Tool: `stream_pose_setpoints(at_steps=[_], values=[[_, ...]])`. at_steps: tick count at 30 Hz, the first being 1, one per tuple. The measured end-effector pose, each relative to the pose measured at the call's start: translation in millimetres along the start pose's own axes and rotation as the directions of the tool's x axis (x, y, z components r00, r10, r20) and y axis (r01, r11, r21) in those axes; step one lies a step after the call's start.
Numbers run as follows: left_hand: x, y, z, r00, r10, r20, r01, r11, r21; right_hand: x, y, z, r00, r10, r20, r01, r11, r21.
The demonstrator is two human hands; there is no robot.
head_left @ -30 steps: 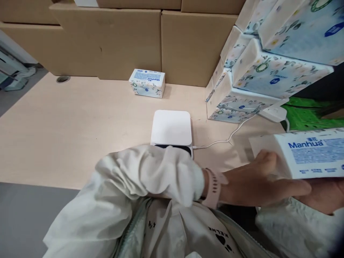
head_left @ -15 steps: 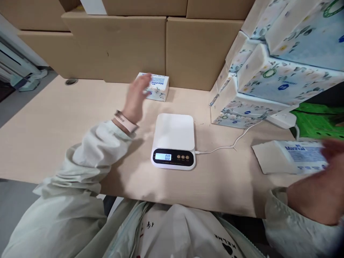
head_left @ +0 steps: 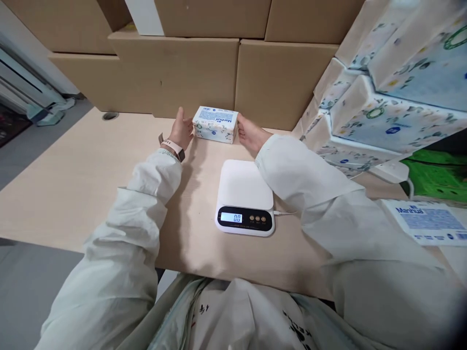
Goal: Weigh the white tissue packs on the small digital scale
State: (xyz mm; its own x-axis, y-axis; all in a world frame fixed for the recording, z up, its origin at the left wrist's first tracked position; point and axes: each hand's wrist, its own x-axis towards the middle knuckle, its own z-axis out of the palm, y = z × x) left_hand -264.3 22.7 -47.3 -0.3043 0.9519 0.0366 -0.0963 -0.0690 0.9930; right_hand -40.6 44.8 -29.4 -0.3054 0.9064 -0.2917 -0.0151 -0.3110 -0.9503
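Note:
A white and pale blue tissue pack with a floral print and "Manhua" lettering lies at the back of the table, in front of the cardboard boxes. My left hand, wearing a wrist band, is at its left end, thumb raised and fingers against the edge. At the opposite end, my right hand presses its fingers to the side, so the pack sits between both hands. Nearer to me is a white digital scale, its display reading 0.0. My right sleeve covers part of the scale's right edge.
Cardboard boxes form a wall along the back. Large floral tissue packs are stacked at the right. A flat "Manhua" package lies at the right, partly behind my sleeve, near a green crate. A white cable runs from the scale.
My right hand has swung from the far right over to the tissue pack's right end. My left hand has lowered to its left end. The view has shifted slightly.

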Motion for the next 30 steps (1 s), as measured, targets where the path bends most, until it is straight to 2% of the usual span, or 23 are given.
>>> stream_pose_setpoints(at_steps=[3,5,8,11,14,16,21,23,25,26,28,30], values=[[-16.7,13.4,9.8,0.981,-0.169,0.095,0.175,0.982,-0.066,-6.8,0.4,8.0,0.992,-0.011,0.123,0.008,1.0,0.024],[-39.3,30.0,13.7,0.977,-0.156,0.143,0.166,0.984,-0.06,-28.8,-1.6,2.5,0.983,-0.057,0.174,0.059,0.998,-0.006],[-92.0,55.7,16.0,0.958,-0.091,0.274,0.11,0.992,-0.057,-88.0,-7.7,-17.2,0.96,-0.149,0.237,0.175,0.98,-0.094],[-154.4,68.8,16.8,0.923,-0.05,0.382,0.079,0.995,-0.061,-161.9,-9.9,-37.8,0.942,-0.219,0.252,0.265,0.95,-0.166],[-203.8,66.0,17.8,0.887,-0.019,0.461,0.037,0.999,-0.029,-221.6,2.3,-51.0,0.954,-0.241,0.175,0.277,0.935,-0.22],[-222.6,59.1,18.1,0.863,-0.003,0.505,0.007,1.0,-0.007,-245.8,18.0,-56.3,0.964,-0.235,0.126,0.258,0.939,-0.227],[-234.0,38.5,16.0,0.824,-0.01,0.566,0.003,1.0,0.012,-266.7,58.6,-67.0,0.98,-0.182,0.081,0.197,0.945,-0.262],[-233.4,27.4,11.5,0.819,0.003,0.574,-0.029,0.999,0.037,-267.5,71.2,-71.7,0.972,-0.228,0.051,0.233,0.924,-0.302],[-232.3,12.7,3.7,0.844,0.051,0.534,-0.109,0.991,0.079,-266.0,84.0,-76.6,0.931,-0.365,-0.01,0.335,0.863,-0.377],[-231.5,4.5,-1.0,0.866,0.09,0.492,-0.159,0.982,0.099,-264.6,91.0,-79.0,0.886,-0.462,-0.046,0.401,0.811,-0.427],[-229.7,-11.6,-10.4,0.9,0.174,0.4,-0.243,0.962,0.126,-260.7,106.2,-83.7,0.76,-0.641,-0.11,0.502,0.686,-0.527],[-228.0,-23.4,-17.2,0.915,0.225,0.336,-0.279,0.952,0.123,-256.6,120.9,-88.4,0.665,-0.73,-0.16,0.536,0.615,-0.579]])
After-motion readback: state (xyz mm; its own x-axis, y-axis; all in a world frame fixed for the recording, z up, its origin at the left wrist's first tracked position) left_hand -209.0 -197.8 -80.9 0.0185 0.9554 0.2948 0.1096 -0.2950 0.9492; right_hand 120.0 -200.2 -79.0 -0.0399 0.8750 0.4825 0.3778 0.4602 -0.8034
